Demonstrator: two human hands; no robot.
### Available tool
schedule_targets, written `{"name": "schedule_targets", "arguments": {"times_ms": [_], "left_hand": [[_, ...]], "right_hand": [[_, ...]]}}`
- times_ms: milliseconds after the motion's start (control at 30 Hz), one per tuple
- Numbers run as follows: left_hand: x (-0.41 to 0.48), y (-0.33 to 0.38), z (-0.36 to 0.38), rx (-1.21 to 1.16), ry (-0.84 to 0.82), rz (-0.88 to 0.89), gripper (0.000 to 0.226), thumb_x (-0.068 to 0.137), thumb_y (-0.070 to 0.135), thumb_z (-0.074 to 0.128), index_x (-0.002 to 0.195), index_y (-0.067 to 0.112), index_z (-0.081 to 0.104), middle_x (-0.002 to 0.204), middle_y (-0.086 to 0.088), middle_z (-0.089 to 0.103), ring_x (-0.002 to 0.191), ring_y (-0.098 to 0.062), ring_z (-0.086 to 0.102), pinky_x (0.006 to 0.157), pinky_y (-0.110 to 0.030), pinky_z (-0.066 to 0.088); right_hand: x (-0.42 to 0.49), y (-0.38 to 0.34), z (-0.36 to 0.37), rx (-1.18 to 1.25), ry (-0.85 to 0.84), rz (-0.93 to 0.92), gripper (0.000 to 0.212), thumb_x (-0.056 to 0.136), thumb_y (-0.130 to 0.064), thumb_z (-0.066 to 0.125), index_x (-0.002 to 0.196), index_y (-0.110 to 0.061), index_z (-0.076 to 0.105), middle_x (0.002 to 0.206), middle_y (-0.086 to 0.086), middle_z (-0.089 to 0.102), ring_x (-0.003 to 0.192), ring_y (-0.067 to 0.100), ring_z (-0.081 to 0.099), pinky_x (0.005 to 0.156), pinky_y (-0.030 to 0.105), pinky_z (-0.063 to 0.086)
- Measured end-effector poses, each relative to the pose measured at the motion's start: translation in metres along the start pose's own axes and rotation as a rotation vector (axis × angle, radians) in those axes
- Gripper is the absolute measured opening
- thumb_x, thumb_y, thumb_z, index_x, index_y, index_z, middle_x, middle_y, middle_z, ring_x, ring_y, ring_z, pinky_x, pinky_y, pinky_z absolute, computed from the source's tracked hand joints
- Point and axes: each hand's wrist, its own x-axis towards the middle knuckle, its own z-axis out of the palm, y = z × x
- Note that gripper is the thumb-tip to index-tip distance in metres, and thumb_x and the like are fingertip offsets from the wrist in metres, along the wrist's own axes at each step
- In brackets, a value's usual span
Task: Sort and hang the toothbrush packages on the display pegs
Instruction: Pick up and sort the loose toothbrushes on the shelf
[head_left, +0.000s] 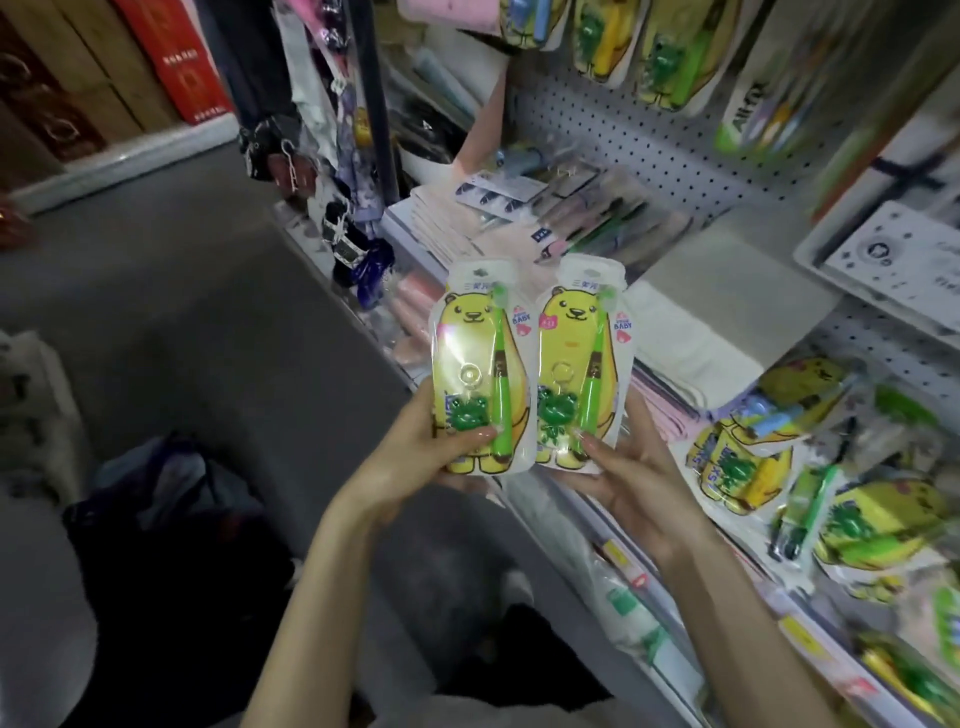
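I hold two alike toothbrush packages side by side in front of the shelf. Each shows a yellow bear, a green toothbrush and a green frog charm. My left hand (415, 457) grips the bottom of the left package (475, 364), thumb across its front. My right hand (631, 483) pinches the lower edge of the right package (582, 358). More bear packages hang on pegs at the top (660, 57) of the white pegboard (675, 150), and a loose heap of them (831, 478) lies on the shelf at the right.
Folded towels (696, 343) and flat toothbrush packs (587, 208) lie on the shelf behind the packages. A dark pole (374, 93) with hanging goods stands at the shelf's left end. A dark bag (171, 499) sits on the grey floor. Red and brown boxes (171, 57) line the far wall.
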Motion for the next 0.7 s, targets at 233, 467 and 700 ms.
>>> {"name": "schedule_targets", "arguments": {"times_ms": [233,467,700], "left_hand": [[0.043,0.013,-0.033,-0.090,0.152,0.087,0.042,0.083,0.003,0.067,0.122,0.012,0.057,0.105,-0.009,0.073,0.087,-0.027,0.071,0.065,-0.042,0.061],[0.107,0.049,-0.085,-0.159,0.202,0.197,0.042,0.079,0.005,0.067,0.120,0.009,0.058,0.098,-0.011,0.073,0.077,-0.022,0.071,0.061,-0.031,0.059],[0.177,0.104,-0.125,-0.153,0.219,0.300,0.044,0.078,0.021,0.066,0.120,0.012,0.059,0.096,-0.009,0.074,0.076,-0.020,0.070,0.057,-0.024,0.055]], "right_hand": [[0.059,-0.017,0.020,-0.073,-0.035,-0.019,0.077,0.076,0.013,0.059,0.139,-0.027,0.042,0.125,0.010,0.065,0.101,0.029,0.069,0.072,0.034,0.059],[0.148,-0.043,0.054,-0.136,-0.066,-0.091,0.060,0.072,0.007,0.063,0.127,-0.014,0.051,0.115,0.010,0.071,0.100,0.028,0.070,0.075,0.034,0.059],[0.232,-0.079,0.085,-0.208,-0.079,-0.195,0.052,0.073,0.003,0.064,0.121,-0.014,0.056,0.110,0.008,0.073,0.099,0.022,0.070,0.077,0.031,0.058]]}}
